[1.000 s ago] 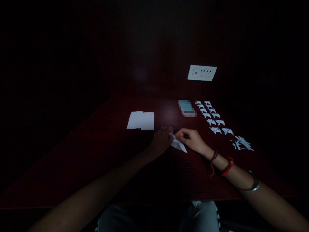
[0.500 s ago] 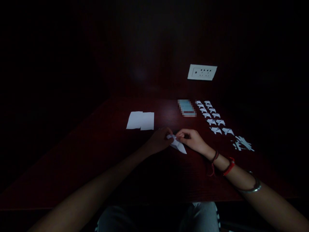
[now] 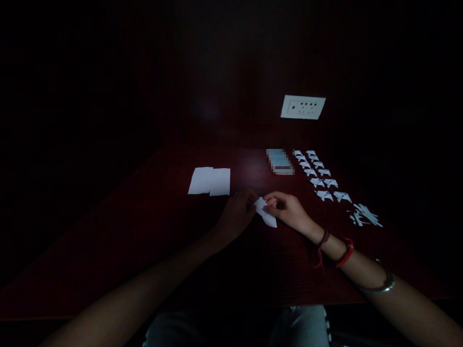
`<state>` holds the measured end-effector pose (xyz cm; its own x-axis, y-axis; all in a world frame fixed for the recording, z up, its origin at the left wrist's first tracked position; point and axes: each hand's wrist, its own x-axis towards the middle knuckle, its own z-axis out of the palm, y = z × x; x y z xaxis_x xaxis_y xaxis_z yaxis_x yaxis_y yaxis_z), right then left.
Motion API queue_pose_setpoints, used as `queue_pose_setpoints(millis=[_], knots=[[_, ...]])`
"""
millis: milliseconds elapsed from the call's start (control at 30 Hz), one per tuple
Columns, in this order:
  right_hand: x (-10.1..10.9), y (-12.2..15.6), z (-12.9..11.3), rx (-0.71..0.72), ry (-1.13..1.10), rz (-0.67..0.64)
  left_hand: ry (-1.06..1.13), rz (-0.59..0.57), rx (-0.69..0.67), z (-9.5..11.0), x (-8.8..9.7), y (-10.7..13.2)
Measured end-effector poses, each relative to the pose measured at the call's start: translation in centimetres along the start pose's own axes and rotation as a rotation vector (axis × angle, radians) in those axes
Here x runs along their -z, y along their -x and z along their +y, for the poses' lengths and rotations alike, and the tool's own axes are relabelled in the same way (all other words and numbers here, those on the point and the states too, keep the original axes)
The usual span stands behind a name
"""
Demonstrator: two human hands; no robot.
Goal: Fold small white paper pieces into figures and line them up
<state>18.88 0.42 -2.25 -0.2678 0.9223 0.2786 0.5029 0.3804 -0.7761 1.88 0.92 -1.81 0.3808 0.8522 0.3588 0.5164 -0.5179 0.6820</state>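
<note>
A small piece of folded white paper [image 3: 267, 218] is held just above or on the dark red table, between my two hands. My left hand [image 3: 238, 209] pinches its left side with thumb and fingers. From the right, my right hand [image 3: 287, 208] grips the upper right part with thumb and forefinger. A pointed top shows between the fingertips, and the lower end slants down to the right. The fingers hide part of the folds.
Two white paper sheets [image 3: 210, 181] lie at the left. Behind my hands is a pixelated bluish rectangle [image 3: 280, 161]. Several folded paper shapes [image 3: 317, 182] stand in two rows at the right, near a pile of thin paper strips [image 3: 365, 215]. A socket panel [image 3: 303, 107] is on the wall.
The folded paper has been turned between my fingers; its upper part now shows a flat pointed face and its lower tip is blunter. Both hands stay in nearly the same place.
</note>
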Motion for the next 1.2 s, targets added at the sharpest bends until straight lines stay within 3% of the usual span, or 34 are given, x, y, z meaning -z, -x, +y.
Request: queue_pose_setpoints(millis=[467, 1200], knots=[[0.3, 0.5, -1.8, 0.166, 0.151, 0.100, -0.082, 0.102, -0.079, 0.6, 0.1, -0.1], [0.3, 0.8, -2.3, 0.182, 0.230, 0.134, -0.080, 0.223, -0.056, 0.9, 0.0, 0.0]])
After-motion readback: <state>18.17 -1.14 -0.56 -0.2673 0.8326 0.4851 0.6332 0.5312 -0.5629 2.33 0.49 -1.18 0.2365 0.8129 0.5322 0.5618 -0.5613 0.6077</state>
